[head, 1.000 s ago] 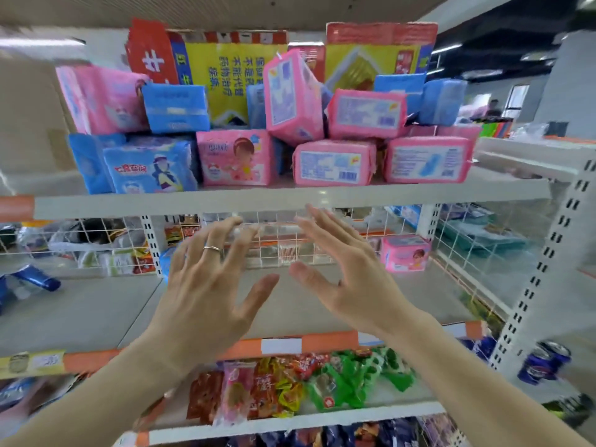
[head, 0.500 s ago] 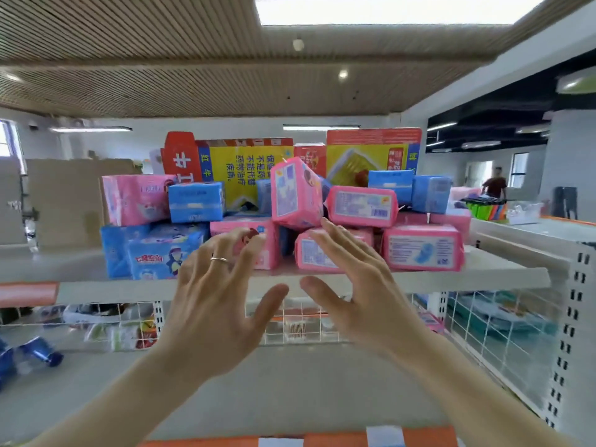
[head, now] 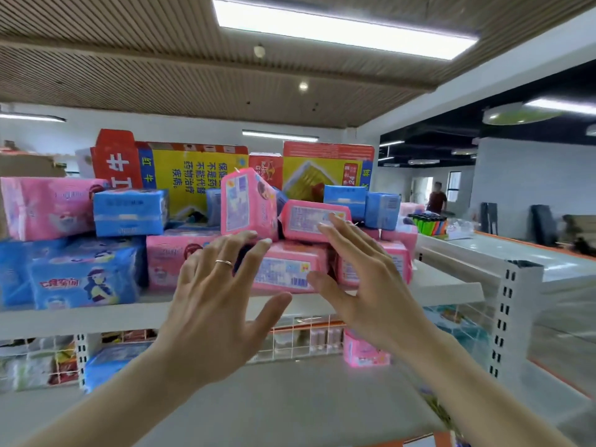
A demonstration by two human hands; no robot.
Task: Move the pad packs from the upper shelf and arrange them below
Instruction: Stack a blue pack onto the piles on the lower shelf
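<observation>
Compared with half a second ago, both hands are reaching higher and closer to the upper shelf (head: 446, 289), with the left hand (head: 213, 312) and right hand (head: 371, 287) now framing a pink pad pack (head: 283, 269) lying at the shelf's front edge. Both hands are spreading wide with fingers straight and gripping nothing; whether the fingertips are touching any pack cannot be told. Blue packs (head: 130, 211) and more pink ones are lying stacked around it, and a single pink pack (head: 364, 353) is standing on the lower shelf (head: 290, 401), to the right.
</observation>
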